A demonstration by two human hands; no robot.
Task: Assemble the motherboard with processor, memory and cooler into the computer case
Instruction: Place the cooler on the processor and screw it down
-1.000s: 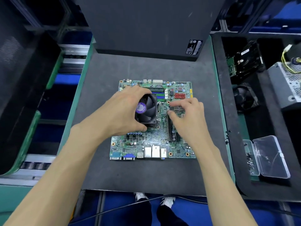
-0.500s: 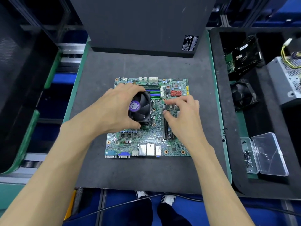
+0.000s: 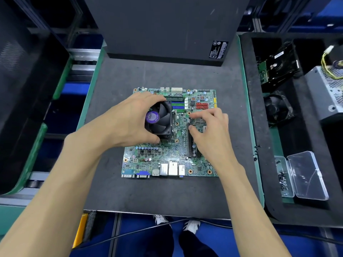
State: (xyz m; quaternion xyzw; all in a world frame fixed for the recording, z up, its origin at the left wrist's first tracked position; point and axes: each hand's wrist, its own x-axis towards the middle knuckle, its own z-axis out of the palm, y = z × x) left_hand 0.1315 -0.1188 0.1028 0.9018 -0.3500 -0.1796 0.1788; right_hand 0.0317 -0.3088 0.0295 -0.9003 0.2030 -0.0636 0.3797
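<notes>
A green motherboard (image 3: 167,160) lies flat on the dark mat (image 3: 167,191). A black cooler fan (image 3: 161,119) with a purple hub label sits on its left half. My left hand (image 3: 128,121) grips the cooler, fingers over its far edge and thumb at its near edge. My right hand (image 3: 209,130) has curled fingers on a small finned heatsink (image 3: 199,120) beside the black slots (image 3: 192,147); thumb and fingertips pinch it. A memory stick (image 3: 174,98) sits in a slot behind the cooler. The black computer case (image 3: 163,26) stands at the mat's far edge.
On the right a black foam tray holds a hard drive (image 3: 278,65), a loose black fan (image 3: 278,108), a metal power supply (image 3: 326,89) and an open clear box of screws (image 3: 300,175). Dark bins stand on the left. My feet and a cable show below the table.
Both hands keep their holds on the cooler and the heatsink. The board sits slightly lower left in view from a small head shift.
</notes>
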